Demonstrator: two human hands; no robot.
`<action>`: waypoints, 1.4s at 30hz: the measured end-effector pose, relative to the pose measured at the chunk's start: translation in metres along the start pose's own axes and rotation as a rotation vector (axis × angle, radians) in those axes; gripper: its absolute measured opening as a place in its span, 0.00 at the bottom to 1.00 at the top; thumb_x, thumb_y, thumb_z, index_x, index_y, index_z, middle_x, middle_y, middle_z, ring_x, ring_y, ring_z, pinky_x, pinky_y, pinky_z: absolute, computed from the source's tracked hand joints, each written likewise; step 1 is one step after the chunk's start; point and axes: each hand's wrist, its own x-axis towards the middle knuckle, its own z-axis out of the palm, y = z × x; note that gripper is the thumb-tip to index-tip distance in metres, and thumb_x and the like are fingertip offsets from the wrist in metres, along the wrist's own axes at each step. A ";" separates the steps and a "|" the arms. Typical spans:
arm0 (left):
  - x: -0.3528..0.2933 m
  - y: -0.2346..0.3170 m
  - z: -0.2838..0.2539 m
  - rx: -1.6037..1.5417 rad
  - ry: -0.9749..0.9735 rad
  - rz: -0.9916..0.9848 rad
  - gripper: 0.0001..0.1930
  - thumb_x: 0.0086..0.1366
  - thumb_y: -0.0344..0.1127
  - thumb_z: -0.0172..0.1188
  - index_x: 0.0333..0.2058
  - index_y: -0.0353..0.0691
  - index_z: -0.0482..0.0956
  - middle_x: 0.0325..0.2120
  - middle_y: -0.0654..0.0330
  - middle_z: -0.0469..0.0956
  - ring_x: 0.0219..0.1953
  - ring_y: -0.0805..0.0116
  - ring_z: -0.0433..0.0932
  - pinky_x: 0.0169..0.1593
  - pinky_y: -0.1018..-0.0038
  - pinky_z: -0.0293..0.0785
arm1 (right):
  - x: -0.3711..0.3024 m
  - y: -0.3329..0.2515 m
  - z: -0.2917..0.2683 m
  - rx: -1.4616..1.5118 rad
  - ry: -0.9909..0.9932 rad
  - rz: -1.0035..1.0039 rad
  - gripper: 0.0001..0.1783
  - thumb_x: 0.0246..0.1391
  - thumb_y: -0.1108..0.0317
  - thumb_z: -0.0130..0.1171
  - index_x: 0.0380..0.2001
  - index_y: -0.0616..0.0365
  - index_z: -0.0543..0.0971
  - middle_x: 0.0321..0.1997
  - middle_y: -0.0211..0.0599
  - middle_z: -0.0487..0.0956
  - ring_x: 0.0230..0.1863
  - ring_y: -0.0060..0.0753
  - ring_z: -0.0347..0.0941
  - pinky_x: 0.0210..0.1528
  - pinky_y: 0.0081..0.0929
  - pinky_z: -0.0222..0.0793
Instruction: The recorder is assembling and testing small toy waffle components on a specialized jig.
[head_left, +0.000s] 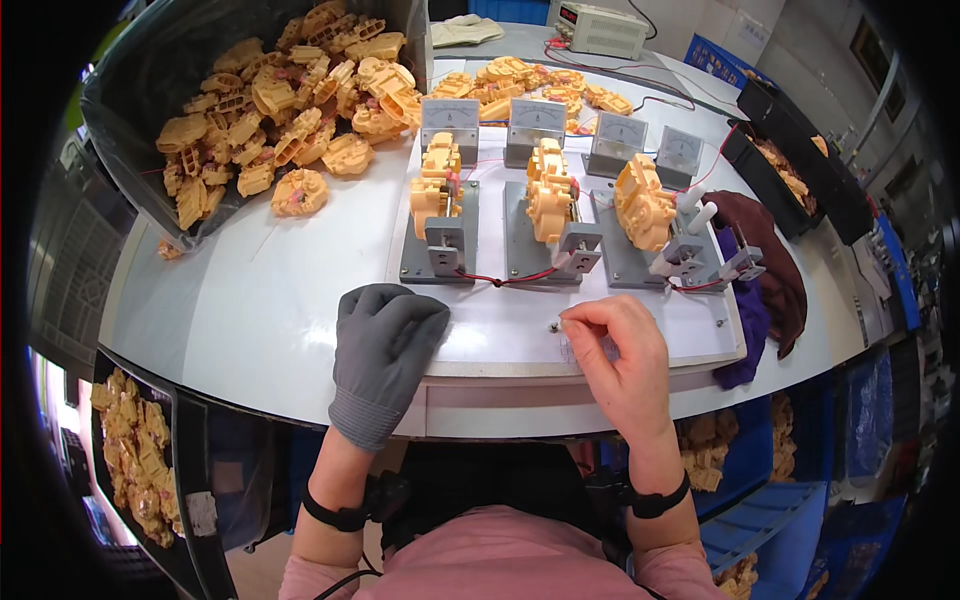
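Note:
My left hand [388, 335], in a grey glove, is held closed at the front left of a white board [480, 350]; its fingertips point right and whatever lies inside the curl is hidden. My bare right hand [625, 350] hovers over the board's front, thumb and forefinger pinched with nothing visible between them, beside a small metal screw [554, 327]. Beyond the hands, three orange-yellow plastic gearboxes sit on grey fixtures: a left one [437, 185], a middle one [548, 195] and a right one [645, 203]. Neither hand touches them.
Several analog meters [537, 125] stand behind the fixtures, joined by red wires. A lined bin [130, 120] spills gearboxes [300, 192] at the left. Further back are a power supply [603, 32] and more gearboxes [510, 75]. Dark cloths [770, 260] lie right.

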 end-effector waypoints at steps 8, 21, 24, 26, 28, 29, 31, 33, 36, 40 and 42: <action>0.023 -0.016 -0.032 -0.505 -0.257 -0.288 0.22 0.71 0.35 0.56 0.60 0.35 0.68 0.43 0.60 0.77 0.51 0.74 0.73 0.55 0.75 0.69 | 0.002 -0.029 0.008 0.281 -0.033 0.015 0.09 0.56 0.72 0.63 0.41 0.57 0.78 0.37 0.36 0.78 0.35 0.34 0.74 0.44 0.31 0.70; 0.151 0.023 -0.019 -0.227 -0.562 -0.445 0.50 0.51 0.60 0.71 0.64 0.33 0.61 0.49 0.49 0.73 0.47 0.66 0.75 0.40 0.72 0.77 | 0.028 -0.047 0.078 0.676 -0.103 0.067 0.24 0.58 0.65 0.64 0.56 0.58 0.70 0.46 0.42 0.77 0.46 0.35 0.75 0.49 0.30 0.72; 0.153 0.006 -0.012 -0.103 -0.396 -0.240 0.44 0.53 0.48 0.68 0.63 0.32 0.62 0.47 0.50 0.75 0.46 0.64 0.76 0.45 0.71 0.76 | 0.028 -0.049 0.082 0.680 -0.106 0.047 0.18 0.58 0.66 0.64 0.49 0.60 0.74 0.41 0.40 0.78 0.40 0.33 0.76 0.47 0.30 0.73; 0.163 -0.020 -0.016 -0.062 -0.209 -0.132 0.40 0.54 0.42 0.65 0.64 0.34 0.63 0.49 0.50 0.75 0.47 0.63 0.76 0.49 0.70 0.75 | 0.028 -0.051 0.085 0.635 -0.081 -0.022 0.19 0.58 0.65 0.64 0.50 0.60 0.74 0.41 0.40 0.78 0.40 0.33 0.77 0.47 0.29 0.73; 0.178 0.010 -0.035 -0.320 -0.206 -0.155 0.39 0.59 0.41 0.66 0.65 0.36 0.61 0.53 0.46 0.73 0.52 0.63 0.76 0.53 0.72 0.74 | 0.029 -0.038 0.090 0.629 -0.038 -0.053 0.22 0.57 0.64 0.64 0.51 0.61 0.73 0.45 0.43 0.76 0.42 0.36 0.76 0.48 0.30 0.72; 0.182 0.023 -0.054 -0.346 -0.242 -0.028 0.35 0.63 0.40 0.63 0.66 0.37 0.61 0.54 0.49 0.73 0.51 0.65 0.76 0.53 0.73 0.75 | 0.027 -0.035 0.091 0.652 -0.038 -0.071 0.24 0.56 0.63 0.65 0.53 0.61 0.72 0.47 0.45 0.75 0.43 0.37 0.75 0.48 0.31 0.72; 0.168 0.056 -0.074 -0.454 -0.274 0.194 0.32 0.65 0.38 0.59 0.66 0.38 0.61 0.56 0.53 0.72 0.56 0.66 0.74 0.57 0.72 0.73 | 0.020 -0.037 0.087 0.664 0.054 -0.050 0.34 0.56 0.59 0.66 0.61 0.58 0.65 0.50 0.46 0.74 0.45 0.35 0.74 0.47 0.30 0.72; 0.123 0.086 -0.086 -0.419 -0.371 0.121 0.32 0.63 0.34 0.59 0.66 0.37 0.62 0.59 0.53 0.71 0.58 0.66 0.72 0.60 0.72 0.70 | 0.006 -0.038 0.057 0.886 0.011 0.136 0.43 0.56 0.56 0.67 0.67 0.55 0.56 0.53 0.48 0.72 0.47 0.33 0.73 0.47 0.30 0.71; 0.057 0.105 -0.064 -0.274 -0.567 0.070 0.33 0.59 0.28 0.59 0.65 0.34 0.64 0.59 0.51 0.70 0.58 0.64 0.72 0.62 0.68 0.68 | -0.026 -0.023 -0.015 1.089 -0.112 0.237 0.46 0.54 0.58 0.70 0.68 0.54 0.53 0.54 0.47 0.73 0.44 0.27 0.75 0.44 0.26 0.73; -0.003 0.106 0.002 -0.428 -0.783 0.172 0.35 0.58 0.29 0.64 0.64 0.31 0.63 0.55 0.48 0.72 0.55 0.59 0.74 0.60 0.65 0.69 | -0.094 0.003 -0.067 1.122 -0.357 0.437 0.39 0.55 0.67 0.68 0.64 0.58 0.59 0.48 0.40 0.77 0.43 0.24 0.77 0.44 0.23 0.76; -0.023 0.106 0.020 -0.485 -0.959 0.218 0.39 0.58 0.32 0.68 0.65 0.31 0.60 0.54 0.47 0.71 0.56 0.56 0.74 0.60 0.65 0.69 | -0.123 0.015 -0.094 0.994 -0.440 0.580 0.34 0.57 0.71 0.65 0.63 0.60 0.61 0.50 0.38 0.76 0.48 0.26 0.76 0.49 0.25 0.75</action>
